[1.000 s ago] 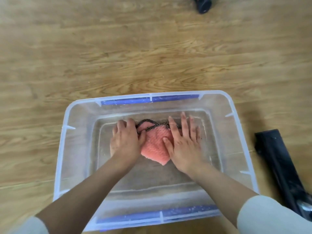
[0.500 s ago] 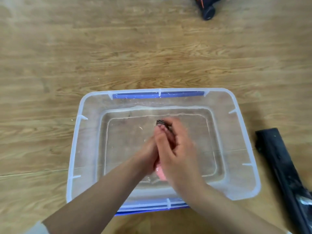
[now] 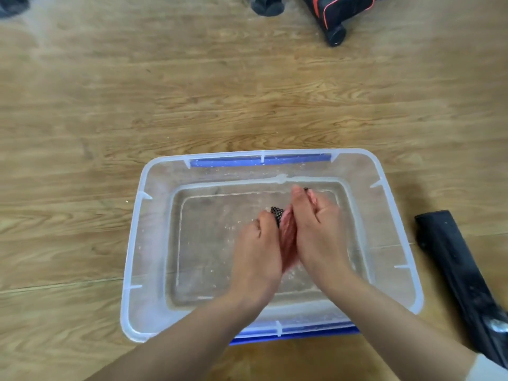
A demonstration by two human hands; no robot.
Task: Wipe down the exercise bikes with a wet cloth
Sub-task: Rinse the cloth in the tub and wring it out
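Note:
A pink cloth [image 3: 287, 237] with a black patterned edge is bunched up and squeezed between my two hands above a clear plastic tub [image 3: 134, 243] that holds shallow water. My left hand [image 3: 259, 257] is closed around the cloth's left side. Pressed against the cloth's right side, my right hand [image 3: 320, 232] grips it too. Most of the cloth is hidden between the palms; only a pink strip and a bit of black edge show.
The tub has blue handles [image 3: 258, 160] and sits on a wooden floor [image 3: 192, 92]. A black bar-shaped bike base [image 3: 459, 268] lies to the right of the tub. A black and red bike foot [image 3: 334, 17] stands at the top.
The cloth lay flat under both palms on the tub's bottom a second ago. Both hands have since gathered it into a bunch and lifted it between them.

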